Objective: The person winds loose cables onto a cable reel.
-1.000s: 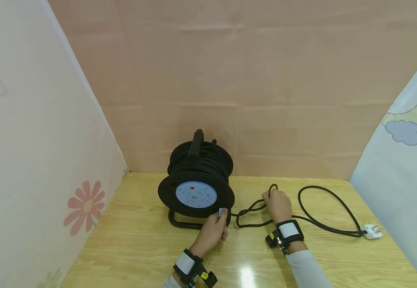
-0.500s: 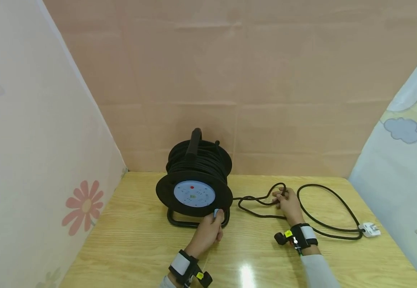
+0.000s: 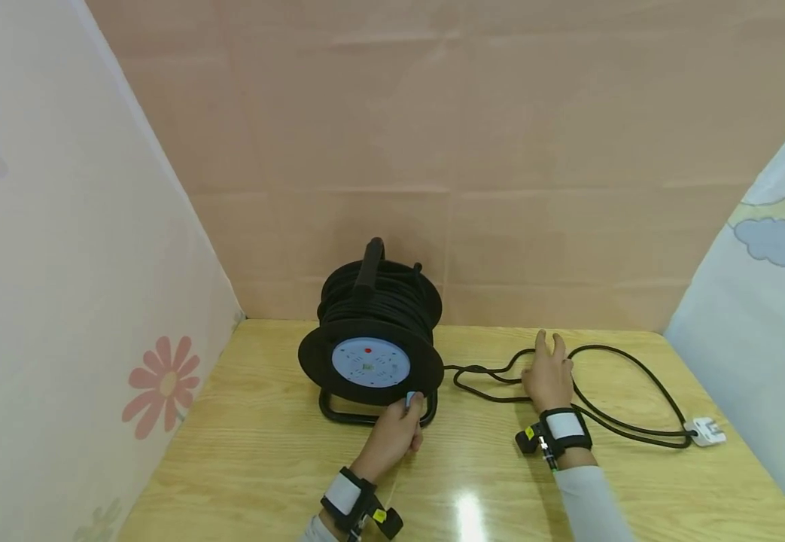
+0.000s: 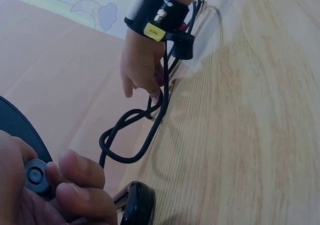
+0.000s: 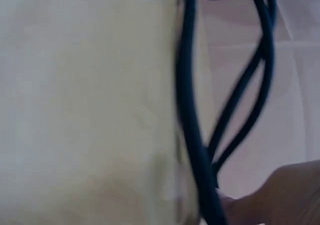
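Note:
A black cable reel (image 3: 314,361) with a pale socket face stands at the table's middle left. Low on its rim, my left hand (image 3: 395,440) grips the reel's small crank knob (image 3: 410,397); the grey knob end shows between thumb and fingers in the left wrist view. To the right, my right hand (image 3: 548,380) lies over the loose black cable (image 3: 490,397), its fingers extended towards the back wall. In the left wrist view, the fingertips of that hand (image 4: 142,67) are right at a twisted loop of the cable. Part of the cable is hidden under the hand.
A white plug (image 3: 707,431) on the cable's end lies at the right of the wooden table (image 3: 263,482), beside a wide cable loop (image 3: 663,388). Brown paper covers the back wall (image 3: 338,150); printed panels stand at both sides.
My right hand has shifted to the right along the cable, and its fingers have straightened. The loose loops have slid right and flattened. My left hand stays on the knob.

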{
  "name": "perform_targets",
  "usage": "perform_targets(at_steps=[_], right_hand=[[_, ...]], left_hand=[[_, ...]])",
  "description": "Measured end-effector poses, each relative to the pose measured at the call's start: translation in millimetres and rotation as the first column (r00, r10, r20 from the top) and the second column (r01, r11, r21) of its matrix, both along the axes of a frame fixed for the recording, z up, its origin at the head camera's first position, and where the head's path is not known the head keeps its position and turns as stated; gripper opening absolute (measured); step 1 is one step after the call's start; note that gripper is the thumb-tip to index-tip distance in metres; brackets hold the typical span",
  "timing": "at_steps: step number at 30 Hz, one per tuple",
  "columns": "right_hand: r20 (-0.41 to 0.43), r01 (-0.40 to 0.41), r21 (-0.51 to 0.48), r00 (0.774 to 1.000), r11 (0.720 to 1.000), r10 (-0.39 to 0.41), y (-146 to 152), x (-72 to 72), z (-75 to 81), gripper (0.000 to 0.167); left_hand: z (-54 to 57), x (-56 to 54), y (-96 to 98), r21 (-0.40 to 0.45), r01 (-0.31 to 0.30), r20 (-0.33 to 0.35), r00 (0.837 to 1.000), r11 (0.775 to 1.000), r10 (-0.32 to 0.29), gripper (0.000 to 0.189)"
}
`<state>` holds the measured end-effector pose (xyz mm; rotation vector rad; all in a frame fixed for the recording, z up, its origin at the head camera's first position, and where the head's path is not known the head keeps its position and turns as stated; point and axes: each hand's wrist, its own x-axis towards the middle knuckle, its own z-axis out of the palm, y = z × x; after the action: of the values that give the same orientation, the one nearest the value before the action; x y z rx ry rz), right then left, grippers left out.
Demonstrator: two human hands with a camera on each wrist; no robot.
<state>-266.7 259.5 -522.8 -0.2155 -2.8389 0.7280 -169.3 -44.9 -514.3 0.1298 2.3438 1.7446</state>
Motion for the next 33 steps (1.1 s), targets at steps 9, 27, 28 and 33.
perform_targets(at_steps=[9, 27, 28, 33], right_hand=[[0.172, -0.112, 0.050, 0.980, 0.992, 0.102, 16, -0.9, 19.4, 0.086], [0.025, -0.115, -0.143, 0.992, 0.983, 0.120, 34, 30.7, -0.4, 0.040], [0.042, -0.122, -0.162, 0.991, 0.979, 0.131, 36, 33.5, -1.3, 0.045], [0.081, -0.148, -0.256, 0.981, 0.955, 0.174, 42, 45.8, -4.6, 0.074]], left_hand=[[-0.3, 1.8, 0.2, -0.003, 0.010, -0.018, 1.000, 1.000, -0.010, 0.067], [1.4, 0.4, 0.5, 0.003, -0.004, 0.003, 1.000, 1.000, 0.004, 0.067], [1.1, 0.4, 0.7, 0.005, -0.005, 0.004, 1.000, 1.000, 0.005, 0.066], [0.9, 1.4, 1.4, 0.015, -0.008, -0.002, 1.000, 1.000, 0.008, 0.065]])
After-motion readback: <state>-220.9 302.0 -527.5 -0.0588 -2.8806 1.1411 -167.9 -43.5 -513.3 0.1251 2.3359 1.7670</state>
